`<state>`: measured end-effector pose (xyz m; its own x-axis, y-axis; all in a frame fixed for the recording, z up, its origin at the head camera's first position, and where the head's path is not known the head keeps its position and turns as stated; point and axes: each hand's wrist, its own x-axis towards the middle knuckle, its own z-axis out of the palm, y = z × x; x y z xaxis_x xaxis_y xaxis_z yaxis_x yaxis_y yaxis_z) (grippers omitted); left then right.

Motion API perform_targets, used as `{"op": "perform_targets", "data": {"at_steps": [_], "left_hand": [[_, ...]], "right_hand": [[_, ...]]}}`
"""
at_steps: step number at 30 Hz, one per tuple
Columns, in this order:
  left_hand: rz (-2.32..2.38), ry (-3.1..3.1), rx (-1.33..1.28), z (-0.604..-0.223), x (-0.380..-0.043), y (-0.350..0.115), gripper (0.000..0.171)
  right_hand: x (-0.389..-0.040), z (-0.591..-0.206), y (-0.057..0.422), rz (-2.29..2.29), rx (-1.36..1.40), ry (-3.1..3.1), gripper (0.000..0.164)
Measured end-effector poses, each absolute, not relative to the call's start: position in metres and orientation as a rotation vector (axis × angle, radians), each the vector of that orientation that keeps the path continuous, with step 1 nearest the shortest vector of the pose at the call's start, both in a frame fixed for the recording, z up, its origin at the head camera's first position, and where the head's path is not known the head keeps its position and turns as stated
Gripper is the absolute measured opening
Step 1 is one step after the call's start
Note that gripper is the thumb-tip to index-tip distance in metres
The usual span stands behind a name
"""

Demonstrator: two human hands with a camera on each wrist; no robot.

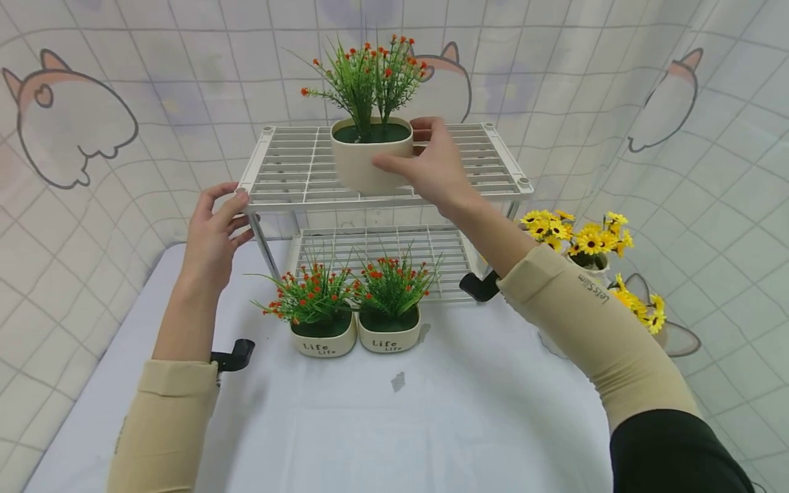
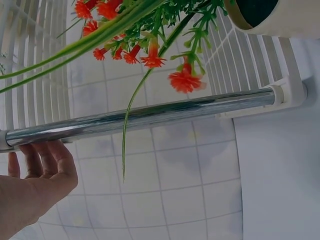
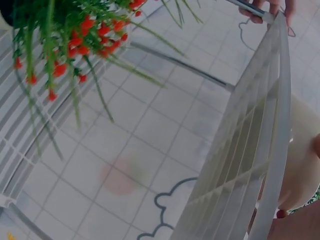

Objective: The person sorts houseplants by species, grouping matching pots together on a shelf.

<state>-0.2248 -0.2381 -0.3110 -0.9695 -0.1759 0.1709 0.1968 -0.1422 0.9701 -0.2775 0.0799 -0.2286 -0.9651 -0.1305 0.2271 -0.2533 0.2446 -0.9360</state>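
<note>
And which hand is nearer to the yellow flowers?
Right. The right hand, holding a pot, is above and left of the yellow flowers; the left hand is farther left, gripping the shelf.

The raised pot (image 1: 366,164) has a smooth, pale skin with a soft sheen (ceramic or hard plastic, I can't tell which). Its red flowers (image 1: 388,72) and green leaves (image 1: 357,85) look like moulded plastic. The rack (image 1: 256,159) has a smooth white finish, coated metal or plastic, while its leg (image 2: 150,117) is glossy, mirror-like metal. Matt white cloth, lightly creased, makes the tablecloth (image 1: 370,424); the printed wall sheet (image 1: 555,75) is thin, rippled and dull. The beige sleeve (image 1: 166,418) looks like matt, stretchy cloth, and the black clip (image 1: 237,355) smooth plastic.
</note>
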Motion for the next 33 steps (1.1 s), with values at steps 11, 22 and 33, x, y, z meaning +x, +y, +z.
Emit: {"op": "perform_targets", "data": {"at_steps": [11,22,33], "left_hand": [[-2.196,-1.857,-0.031,-0.31,-0.227,-0.237,0.039],[-2.184,-1.861,-0.023,-0.312,-0.226,-0.235,0.038],[-2.169,-1.903,-0.022,-0.31,-0.226,-0.234,0.042]], "right_hand": [[-0.286,-0.224,0.042,1.752,0.395,-2.452,0.083],[-0.298,-0.223,0.006,1.699,0.44,-2.487,0.084],[-0.303,-0.223,-0.018,1.626,0.476,-2.471,0.081]]}}
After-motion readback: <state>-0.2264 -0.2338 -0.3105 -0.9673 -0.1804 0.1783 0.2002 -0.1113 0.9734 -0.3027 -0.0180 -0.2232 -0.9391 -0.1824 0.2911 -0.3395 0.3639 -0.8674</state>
